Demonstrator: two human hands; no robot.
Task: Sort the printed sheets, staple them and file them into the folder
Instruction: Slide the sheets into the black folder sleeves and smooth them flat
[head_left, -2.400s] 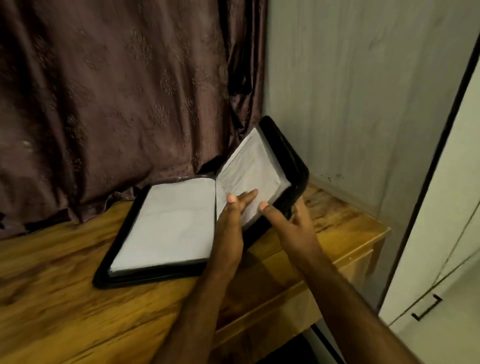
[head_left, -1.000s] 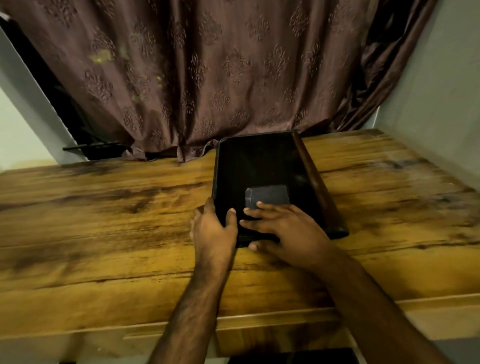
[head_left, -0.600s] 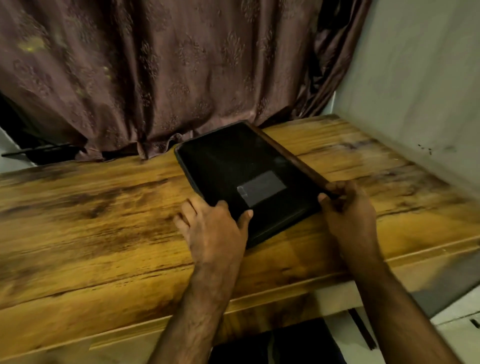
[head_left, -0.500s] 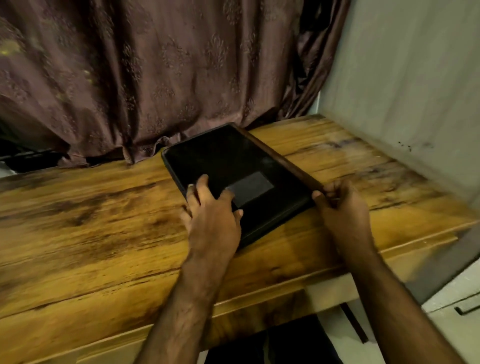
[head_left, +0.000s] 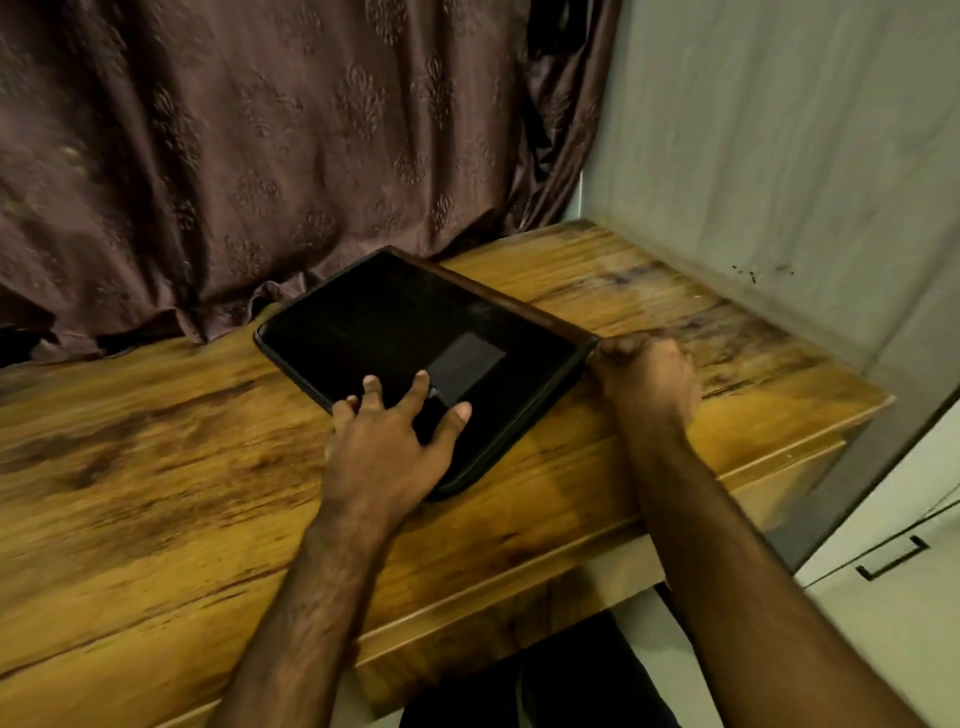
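Observation:
A closed black folder (head_left: 395, 312) lies flat on the wooden table (head_left: 156, 467), turned at an angle, with a grey label patch (head_left: 467, 364) on its cover. My left hand (head_left: 389, 436) presses down on the near part of the cover with spread, straight fingers. My right hand (head_left: 644, 374) sits at the folder's right corner with its fingers curled round the edge there. No printed sheets or stapler show; whatever the folder holds is hidden.
A brown patterned curtain (head_left: 260, 156) hangs behind the table and touches the folder's far edge. A grey wall (head_left: 779, 156) bounds the table on the right. A white cabinet with a dark handle (head_left: 893, 556) stands lower right.
The folder, open with sheets showing earlier, is now closed. It has been turned at an angle; my right hand moved from the cover to its right corner, and my left fingers spread over the cover.

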